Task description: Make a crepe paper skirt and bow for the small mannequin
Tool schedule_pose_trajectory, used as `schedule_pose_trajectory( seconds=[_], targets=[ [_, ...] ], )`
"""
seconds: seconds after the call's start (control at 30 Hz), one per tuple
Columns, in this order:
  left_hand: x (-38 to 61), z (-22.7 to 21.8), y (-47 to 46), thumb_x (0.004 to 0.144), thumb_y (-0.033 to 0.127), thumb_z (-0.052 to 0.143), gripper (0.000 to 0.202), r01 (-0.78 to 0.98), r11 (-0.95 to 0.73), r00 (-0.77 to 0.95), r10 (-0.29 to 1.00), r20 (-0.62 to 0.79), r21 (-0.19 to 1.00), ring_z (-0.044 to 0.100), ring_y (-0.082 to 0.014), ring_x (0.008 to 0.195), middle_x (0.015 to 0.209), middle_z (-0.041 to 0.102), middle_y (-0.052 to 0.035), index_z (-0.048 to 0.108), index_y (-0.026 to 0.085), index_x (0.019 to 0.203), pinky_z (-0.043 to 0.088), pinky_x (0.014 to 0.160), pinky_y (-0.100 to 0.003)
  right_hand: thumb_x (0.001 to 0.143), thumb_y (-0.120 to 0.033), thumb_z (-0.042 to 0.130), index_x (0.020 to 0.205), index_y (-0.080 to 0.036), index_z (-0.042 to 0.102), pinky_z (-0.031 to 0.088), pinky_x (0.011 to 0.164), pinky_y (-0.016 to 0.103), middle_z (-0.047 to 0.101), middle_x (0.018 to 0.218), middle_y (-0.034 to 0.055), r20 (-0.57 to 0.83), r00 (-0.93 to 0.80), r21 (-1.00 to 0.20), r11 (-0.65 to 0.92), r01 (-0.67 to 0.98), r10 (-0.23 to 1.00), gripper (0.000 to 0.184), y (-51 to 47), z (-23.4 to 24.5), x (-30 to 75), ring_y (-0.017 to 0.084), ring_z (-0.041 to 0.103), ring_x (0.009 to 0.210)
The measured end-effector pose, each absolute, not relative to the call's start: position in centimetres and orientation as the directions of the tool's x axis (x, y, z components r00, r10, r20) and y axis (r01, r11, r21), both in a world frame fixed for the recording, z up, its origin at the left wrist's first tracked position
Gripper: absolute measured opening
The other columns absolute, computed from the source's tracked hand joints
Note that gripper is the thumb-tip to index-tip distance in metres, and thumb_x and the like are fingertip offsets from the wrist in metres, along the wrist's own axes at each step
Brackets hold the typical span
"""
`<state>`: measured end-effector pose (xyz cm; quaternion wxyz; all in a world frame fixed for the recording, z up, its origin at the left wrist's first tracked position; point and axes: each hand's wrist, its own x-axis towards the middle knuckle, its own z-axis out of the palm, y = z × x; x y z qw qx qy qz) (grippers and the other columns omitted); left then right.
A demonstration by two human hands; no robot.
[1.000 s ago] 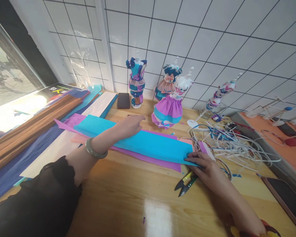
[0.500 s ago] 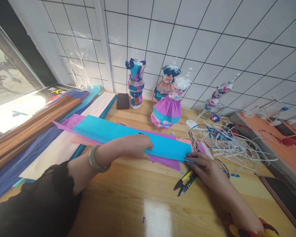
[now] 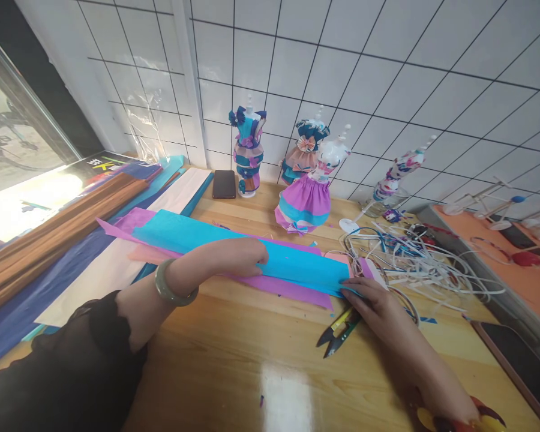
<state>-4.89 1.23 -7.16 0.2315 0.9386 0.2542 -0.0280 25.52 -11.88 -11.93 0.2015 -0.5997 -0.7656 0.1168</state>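
A long strip of blue crepe paper [image 3: 292, 261] lies across a purple crepe paper sheet [image 3: 297, 292] on the wooden table, its near edge folded over. My left hand [image 3: 243, 255], with a bangle at the wrist, is closed on the strip's near edge around the middle; its fingertips are partly hidden. At the right end, my right hand [image 3: 371, 297] pinches the near corner of the same strip between thumb and fingers. Just below that hand lie thread snips [image 3: 339, 330] with dark blades and a yellow part, blades pointing toward me.
Dress forms in paper outfits, one with a purple skirt [image 3: 303, 201], stand by the tiled wall near a phone [image 3: 224, 184]. Tangled white cords [image 3: 432, 264] lie right. Brown paper rolls [image 3: 72, 234] lie left. A dark tablet-like slab [image 3: 517, 366] is at the right edge.
My left hand has slid a little to the left along the blue strip's near edge. My right hand stays at the right corner, nearly unmoved.
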Motion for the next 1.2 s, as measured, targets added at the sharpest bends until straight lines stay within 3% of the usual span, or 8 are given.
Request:
schedule_pose_trajectory(
  seconds=[0.2,0.33,0.53,0.67,0.97,1.07,1.2],
  targets=[
    [-5.7,-6.2,1.8,0.062,0.013,0.045,0.012,0.593,-0.747,0.803,0.520,-0.291,0.300,0.037,-0.0136,0.049,0.052,0.042,-0.0012,0.044,0.018,0.051,0.024,0.050,-0.030,0.088,-0.036,0.043,0.096,-0.022,0.065,0.049,0.082,0.037,0.067,0.099,0.0078,0.166,-0.160,-0.439,0.218,0.872,0.973,0.027,-11.9,-12.1,25.7,0.024,0.061,0.094],
    [-6.5,-5.8,2.8,0.064,0.016,0.043,0.010,0.681,-0.704,0.722,0.601,-0.343,0.200,0.040,-0.0143,0.051,0.057,0.049,-0.0028,0.047,0.018,0.056,0.027,0.051,-0.029,0.088,-0.036,0.043,0.095,-0.022,0.065,0.049,0.080,0.038,0.068,0.097,0.0083,0.172,-0.142,-0.433,0.204,0.878,0.975,0.027,-11.9,-12.0,25.5,0.024,0.061,0.092],
    [-7.4,-6.3,4.4,0.070,0.026,0.043,0.014,0.679,-0.676,0.732,0.600,-0.322,0.285,0.049,-0.0157,0.059,0.070,0.058,-0.0039,0.055,0.019,0.068,0.029,0.051,-0.027,0.079,-0.024,0.049,0.103,-0.021,0.064,0.049,0.081,0.039,0.067,0.101,0.0085,0.211,-0.144,-0.388,0.218,0.895,0.967,0.029,-11.9,-12.2,25.9,0.024,0.062,0.094],
    [-7.4,-6.5,4.7,0.072,0.026,0.044,0.015,0.681,-0.659,0.732,0.602,-0.320,0.319,0.049,-0.0153,0.060,0.070,0.059,-0.0034,0.057,0.018,0.069,0.029,0.052,-0.027,0.074,-0.020,0.048,0.100,-0.022,0.065,0.050,0.078,0.038,0.068,0.101,0.0068,0.251,-0.055,-0.368,0.148,0.918,0.966,0.032,-12.0,-12.3,26.3,0.024,0.063,0.092],
    [-7.8,-7.1,5.8,0.082,0.043,0.039,0.032,0.660,-0.662,0.751,0.601,-0.275,0.355,0.053,-0.0154,0.064,0.077,0.062,-0.0046,0.058,0.018,0.075,0.031,0.055,-0.026,0.083,-0.034,0.045,0.101,-0.020,0.064,0.048,0.070,0.032,0.069,0.094,0.0060,0.142,0.124,-0.549,-0.026,0.835,0.982,0.030,-12.3,-11.7,25.4,0.023,0.063,0.083],
    [-7.8,-7.3,6.0,0.083,0.047,0.038,0.037,0.680,-0.647,0.731,0.630,-0.261,0.344,0.053,-0.0158,0.064,0.076,0.062,-0.0051,0.058,0.017,0.074,0.031,0.055,-0.026,0.086,-0.042,0.041,0.090,-0.019,0.064,0.045,0.060,0.028,0.067,0.079,0.0041,0.101,0.172,-0.584,-0.081,0.808,0.980,0.033,-12.4,-11.3,24.8,0.020,0.060,0.072],
    [-7.6,-7.5,6.2,0.082,0.051,0.037,0.041,0.691,-0.639,0.720,0.651,-0.239,0.339,0.053,-0.0163,0.064,0.075,0.061,-0.0054,0.056,0.017,0.073,0.031,0.055,-0.027,0.085,-0.048,0.042,0.063,-0.019,0.053,0.035,0.048,0.023,0.050,0.054,-0.0022,0.061,0.218,-0.619,-0.134,0.774,0.974,0.038,-12.3,-11.4,24.6,0.012,0.046,0.052]
  ],
)
